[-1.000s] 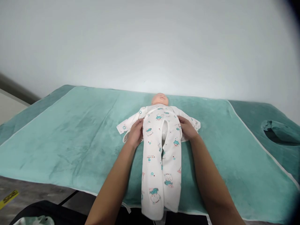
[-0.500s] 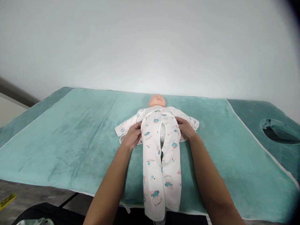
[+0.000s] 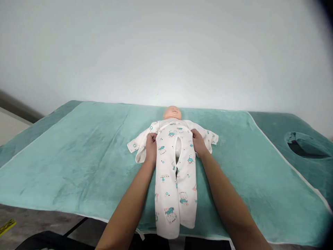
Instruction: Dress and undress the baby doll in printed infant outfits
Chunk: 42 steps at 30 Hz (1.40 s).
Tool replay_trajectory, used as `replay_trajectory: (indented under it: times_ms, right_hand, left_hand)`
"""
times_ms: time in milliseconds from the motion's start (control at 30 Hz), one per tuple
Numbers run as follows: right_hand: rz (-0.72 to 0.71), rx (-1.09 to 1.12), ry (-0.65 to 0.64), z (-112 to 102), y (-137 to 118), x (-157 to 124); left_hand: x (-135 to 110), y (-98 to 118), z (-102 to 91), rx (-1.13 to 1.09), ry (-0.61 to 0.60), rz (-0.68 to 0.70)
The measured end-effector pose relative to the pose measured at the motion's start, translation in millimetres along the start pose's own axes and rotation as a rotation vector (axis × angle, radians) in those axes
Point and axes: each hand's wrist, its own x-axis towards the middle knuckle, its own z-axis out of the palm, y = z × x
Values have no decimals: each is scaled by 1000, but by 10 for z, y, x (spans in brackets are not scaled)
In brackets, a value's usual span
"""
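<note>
A baby doll (image 3: 172, 113) lies on its back with its head at the far side. It wears a white printed top whose sleeve (image 3: 143, 139) spreads outward. White printed split-crotch baby pants (image 3: 166, 180) cover its front from the chest down, and the legs hang over the near edge. My left hand (image 3: 151, 147) is closed at the left edge of the pants, near the waist, its thumb upward. My right hand (image 3: 199, 143) is closed on the right edge at about the same height. The fingertips of both hands are partly hidden by cloth.
A green cover (image 3: 91, 156) lies over the table, with a lighter sheet edged in white. At the right is a face-hole opening (image 3: 308, 149). A white wall (image 3: 166, 52) rises right behind. A black-and-yellow strip (image 3: 7, 227) is on the floor at lower left.
My left hand has turned more upright and closed in against the pants. My right hand has closed on the other edge. The top's lower left flap hangs more freely.
</note>
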Motion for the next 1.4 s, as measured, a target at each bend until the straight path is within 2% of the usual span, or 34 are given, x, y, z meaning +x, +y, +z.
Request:
replay_trajectory:
  times_ms: [100,267,433,633,800,933,1100,1167,1300,1400]
  right_hand:
    - [11,-29,44,28,29,10]
    - [-6,6,32,3,82,34]
    - [19,42,-46,-53,91,38]
    - [50,-45,-137,-71,76,36]
    - [51,-65,-146,-42,48,41]
    - [125,-65,-13,3,13,78]
    - [77,-142,139,44,5,141]
    - [59,-187,178,54,25,144]
    - [42,-306,173,48,93,134]
    - [-4,-395,173,9,135,126]
  left_hand:
    - [-24,81,32,-12,19,-39]
    - [-67,190,-44,-149,-79,-71]
    - [4,102,-139,-271,-182,-233]
    - [48,-2,-188,-176,-272,-230]
    - [6,-6,-180,35,-174,-111]
    - [-19,19,-61,51,-32,-94]
    - [17,-35,85,21,193,-75]
    - [57,-90,84,28,206,-60]
    - [118,-197,20,84,122,1]
    - [72,-186,-14,134,50,84]
